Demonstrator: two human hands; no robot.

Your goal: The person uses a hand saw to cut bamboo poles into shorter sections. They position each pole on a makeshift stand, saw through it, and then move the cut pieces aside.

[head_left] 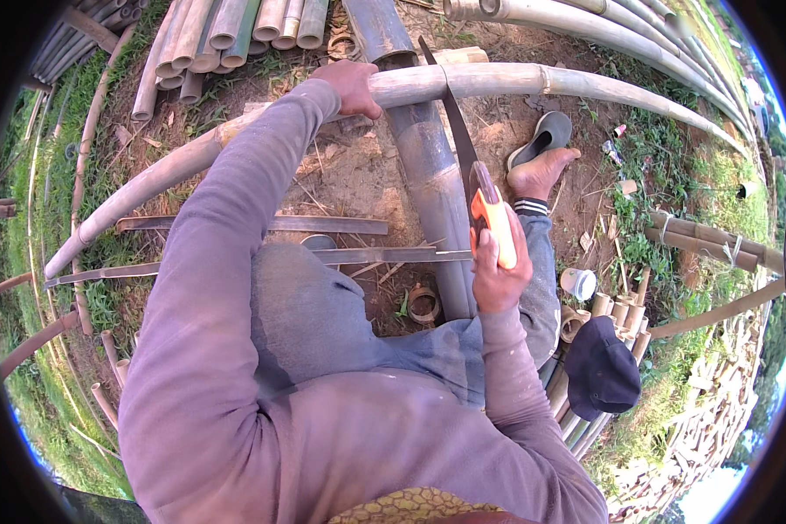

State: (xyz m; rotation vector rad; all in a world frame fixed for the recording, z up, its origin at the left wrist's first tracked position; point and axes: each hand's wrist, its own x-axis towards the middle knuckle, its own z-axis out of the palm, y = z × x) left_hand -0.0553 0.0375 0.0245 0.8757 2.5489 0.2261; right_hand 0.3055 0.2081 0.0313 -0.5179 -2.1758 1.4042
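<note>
A long pale bamboo pole (498, 79) lies crosswise in front of me, over a thicker dark bamboo pole (432, 166) that runs away from me. My left hand (351, 87) is closed over the pale pole, left of where the two cross. With my right hand (503, 271) I grip a handsaw by its orange handle (493, 223). Its dark blade (457, 127) crosses the pale pole just right of the crossing. Where it meets the pole, part of the blade is hidden, and a thin line shows on the bamboo there.
Cut bamboo tubes (227, 35) are stacked at the far left, longer poles (603, 35) at the far right. Two flat strips (323, 225) lie by my left knee. To my right are a dark hat (601, 367), a white cup (578, 283) and a loose shoe (546, 135) beside my bare foot.
</note>
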